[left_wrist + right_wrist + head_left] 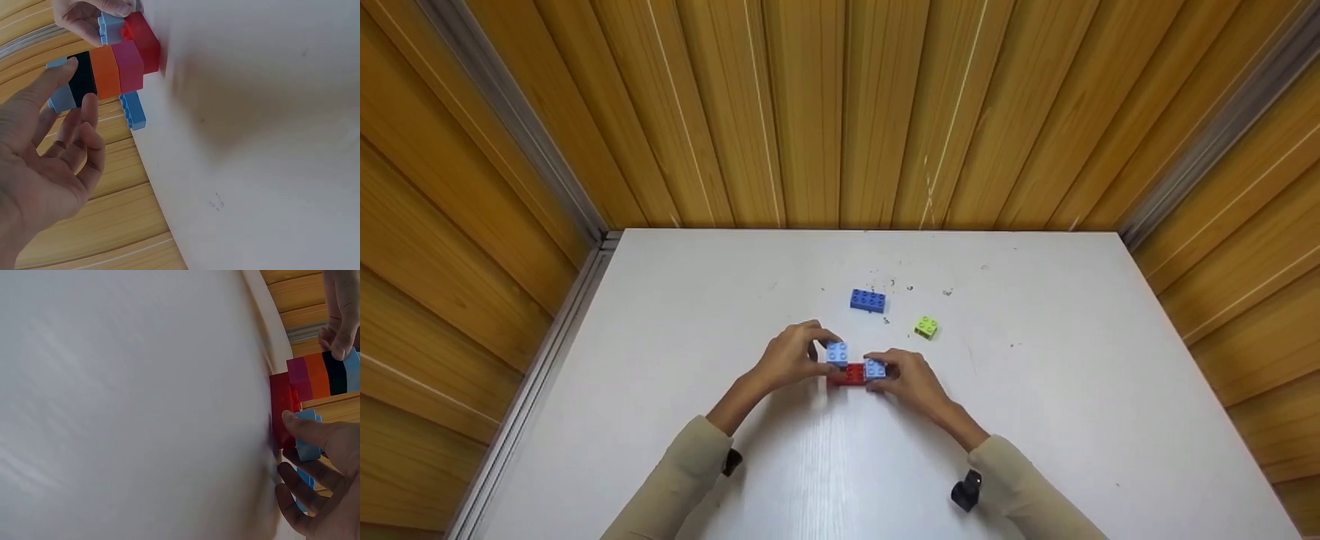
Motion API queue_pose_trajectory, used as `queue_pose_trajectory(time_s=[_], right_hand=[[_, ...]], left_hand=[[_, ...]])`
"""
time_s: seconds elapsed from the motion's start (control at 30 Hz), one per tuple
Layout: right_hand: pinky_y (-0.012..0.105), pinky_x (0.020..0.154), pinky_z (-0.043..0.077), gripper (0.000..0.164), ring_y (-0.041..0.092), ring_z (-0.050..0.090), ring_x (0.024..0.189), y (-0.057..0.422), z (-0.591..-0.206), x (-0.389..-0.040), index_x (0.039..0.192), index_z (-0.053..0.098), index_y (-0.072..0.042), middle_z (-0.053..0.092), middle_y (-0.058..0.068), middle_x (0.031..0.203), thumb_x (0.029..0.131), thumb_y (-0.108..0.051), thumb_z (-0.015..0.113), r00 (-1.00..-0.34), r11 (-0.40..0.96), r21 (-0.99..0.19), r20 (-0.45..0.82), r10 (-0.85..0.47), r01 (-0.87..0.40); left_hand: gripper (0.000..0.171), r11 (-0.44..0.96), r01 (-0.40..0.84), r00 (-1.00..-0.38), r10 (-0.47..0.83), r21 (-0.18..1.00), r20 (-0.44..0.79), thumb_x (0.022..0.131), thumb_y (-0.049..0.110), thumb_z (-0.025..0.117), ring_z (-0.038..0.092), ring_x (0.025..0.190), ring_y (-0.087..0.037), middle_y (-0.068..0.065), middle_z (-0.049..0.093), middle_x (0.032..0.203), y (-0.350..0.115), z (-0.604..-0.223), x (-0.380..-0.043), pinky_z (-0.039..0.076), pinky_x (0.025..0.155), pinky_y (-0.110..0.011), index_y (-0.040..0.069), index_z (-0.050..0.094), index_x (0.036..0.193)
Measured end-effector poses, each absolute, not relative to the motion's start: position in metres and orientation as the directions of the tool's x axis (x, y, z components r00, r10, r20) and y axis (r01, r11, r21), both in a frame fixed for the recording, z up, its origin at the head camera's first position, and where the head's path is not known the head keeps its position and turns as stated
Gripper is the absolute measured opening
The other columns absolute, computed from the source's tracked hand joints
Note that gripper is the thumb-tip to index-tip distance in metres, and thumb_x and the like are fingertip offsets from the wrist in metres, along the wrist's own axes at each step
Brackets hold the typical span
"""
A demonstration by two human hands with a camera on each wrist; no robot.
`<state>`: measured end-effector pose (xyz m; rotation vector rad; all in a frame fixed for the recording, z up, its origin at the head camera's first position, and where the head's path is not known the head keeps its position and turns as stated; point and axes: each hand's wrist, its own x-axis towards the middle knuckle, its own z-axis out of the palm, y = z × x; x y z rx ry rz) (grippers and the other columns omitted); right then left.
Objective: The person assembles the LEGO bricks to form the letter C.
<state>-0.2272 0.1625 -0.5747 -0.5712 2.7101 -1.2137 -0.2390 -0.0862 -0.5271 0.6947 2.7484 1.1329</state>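
Observation:
A red building brick (855, 373) lies on the white table between the hands. My left hand (787, 360) pinches a stack of small bricks between thumb and fingertips, at its black brick (83, 74). A light blue brick (837, 352) tops this stack; an orange brick (106, 72) and a magenta brick (129, 66) come below the black one. The magenta end meets the red brick's left end; whether it is fully pressed on cannot be told. My right hand (915, 382) holds another light blue brick (307, 436) on the red brick's right end, its thumb also touching the red brick.
Beyond the hands lie a dark blue brick (868, 301) and, to its right, a lime green brick (926, 327). The white table (660, 300) has small dark marks near the back. Wood-patterned walls (810, 112) stand at the back and both sides.

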Motion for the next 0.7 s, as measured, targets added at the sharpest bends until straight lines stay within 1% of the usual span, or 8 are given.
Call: queue_pose_trajectory(time_s=[0.07, 0.17, 0.27, 0.3, 0.37, 0.5, 0.6, 0.7], right_hand=[[0.031, 0.086, 0.051, 0.054, 0.017, 0.064, 0.096, 0.161, -0.572, -0.227, 0.134, 0.067, -0.007, 0.075, 0.01, 0.114, 0.082, -0.011, 0.084, -0.918, 0.612, -0.742, 0.011, -0.395, -0.273], [0.036, 0.089, 0.052, 0.068, 0.023, 0.064, 0.1, 0.162, -0.565, -0.231, 0.146, 0.055, -0.005, 0.072, 0.016, 0.12, 0.085, -0.015, 0.083, -0.897, 0.612, -0.744, -0.038, -0.441, -0.269], [0.046, 0.094, 0.055, 0.072, 0.032, 0.067, 0.104, 0.166, -0.555, -0.237, 0.15, 0.048, 0.0, 0.069, 0.024, 0.123, 0.088, -0.019, 0.081, -0.861, 0.591, -0.758, -0.08, -0.503, -0.275], [0.049, 0.095, 0.055, 0.071, 0.036, 0.067, 0.105, 0.168, -0.551, -0.24, 0.148, 0.048, 0.003, 0.068, 0.027, 0.124, 0.089, -0.019, 0.08, -0.848, 0.582, -0.764, -0.089, -0.523, -0.279], [0.052, 0.095, 0.055, 0.065, 0.04, 0.069, 0.105, 0.172, -0.544, -0.246, 0.143, 0.052, 0.007, 0.068, 0.03, 0.123, 0.09, -0.02, 0.079, -0.825, 0.583, -0.761, -0.114, -0.554, -0.286], [0.049, 0.091, 0.057, 0.055, 0.041, 0.071, 0.102, 0.18, -0.53, -0.263, 0.134, 0.059, 0.011, 0.07, 0.03, 0.119, 0.093, -0.022, 0.074, -0.809, 0.605, -0.746, -0.157, -0.566, -0.278], [0.048, 0.09, 0.058, 0.05, 0.041, 0.072, 0.102, 0.182, -0.525, -0.275, 0.131, 0.061, 0.011, 0.071, 0.029, 0.115, 0.095, -0.021, 0.072, -0.832, 0.618, -0.741, -0.151, -0.534, -0.262], [0.048, 0.09, 0.058, 0.048, 0.042, 0.071, 0.103, 0.182, -0.528, -0.284, 0.134, 0.06, 0.01, 0.069, 0.03, 0.119, 0.096, -0.019, 0.07, -0.869, 0.628, -0.735, -0.109, -0.482, -0.256]], left_hand=[[0.041, 0.617, 0.375, -0.893, 0.44, 0.692, 0.092, 0.076, 0.02, 0.091, 0.068, 0.082, -0.031, -0.007, 0.07, 0.098, -0.088, -0.528, -0.239, 0.045, 0.064, -0.022, 0.009, 0.077, 0.113], [0.04, 0.613, 0.364, -0.898, 0.431, 0.701, 0.089, 0.075, 0.017, 0.091, 0.068, 0.081, -0.029, -0.007, 0.07, 0.097, -0.09, -0.528, -0.239, 0.046, 0.065, -0.023, 0.009, 0.078, 0.112], [0.039, 0.608, 0.353, -0.9, 0.427, 0.711, 0.082, 0.074, 0.014, 0.091, 0.068, 0.08, -0.029, -0.008, 0.07, 0.095, -0.091, -0.528, -0.24, 0.047, 0.066, -0.024, 0.009, 0.078, 0.11], [0.038, 0.603, 0.353, -0.899, 0.43, 0.716, 0.081, 0.074, 0.013, 0.091, 0.068, 0.08, -0.03, -0.008, 0.07, 0.095, -0.091, -0.528, -0.24, 0.047, 0.066, -0.024, 0.008, 0.078, 0.11], [0.039, 0.597, 0.35, -0.897, 0.435, 0.722, 0.075, 0.074, 0.013, 0.091, 0.068, 0.081, -0.031, -0.009, 0.07, 0.094, -0.091, -0.529, -0.24, 0.047, 0.066, -0.024, 0.008, 0.078, 0.11], [0.039, 0.571, 0.353, -0.892, 0.444, 0.741, 0.083, 0.074, 0.015, 0.091, 0.069, 0.081, -0.033, -0.01, 0.07, 0.094, -0.091, -0.53, -0.241, 0.048, 0.065, -0.024, 0.008, 0.078, 0.11], [0.039, 0.549, 0.354, -0.893, 0.44, 0.757, 0.099, 0.073, 0.015, 0.091, 0.068, 0.08, -0.03, -0.01, 0.07, 0.093, -0.091, -0.533, -0.241, 0.049, 0.066, -0.023, 0.007, 0.079, 0.11], [0.04, 0.527, 0.343, -0.891, 0.445, 0.778, 0.091, 0.072, 0.014, 0.092, 0.068, 0.079, -0.027, -0.01, 0.07, 0.092, -0.091, -0.536, -0.239, 0.05, 0.067, -0.023, 0.007, 0.079, 0.109]])
